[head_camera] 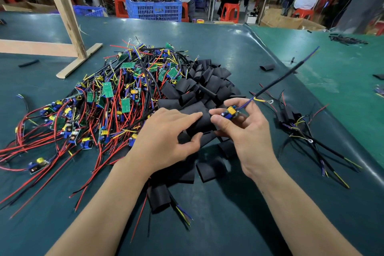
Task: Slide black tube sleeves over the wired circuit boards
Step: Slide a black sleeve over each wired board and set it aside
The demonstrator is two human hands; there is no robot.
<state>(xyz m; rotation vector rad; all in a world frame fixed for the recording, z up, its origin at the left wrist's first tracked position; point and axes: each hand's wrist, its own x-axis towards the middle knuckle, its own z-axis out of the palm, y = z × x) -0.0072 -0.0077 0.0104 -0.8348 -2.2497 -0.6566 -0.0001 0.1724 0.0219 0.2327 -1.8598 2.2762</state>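
Note:
My left hand [166, 137] pinches a black tube sleeve [199, 123] between thumb and fingers, just above the table. My right hand [243, 129] holds a small wired circuit board [230, 112] with yellow and blue parts at the sleeve's right end. Its black cable [280, 80] with blue and yellow wires sticks up to the right. A heap of loose black sleeves [205, 85] lies behind my hands. To the left spreads a big tangle of wired boards [116, 102] with red, black and yellow leads.
A small pile of sleeved boards [295, 122] lies at the right. One sleeved piece [160, 197] lies near my left forearm. A wooden frame [68, 33] stands at the back left. The green table mat's raised edge [270, 48] runs diagonally. Workers and a blue crate [153, 8] are behind.

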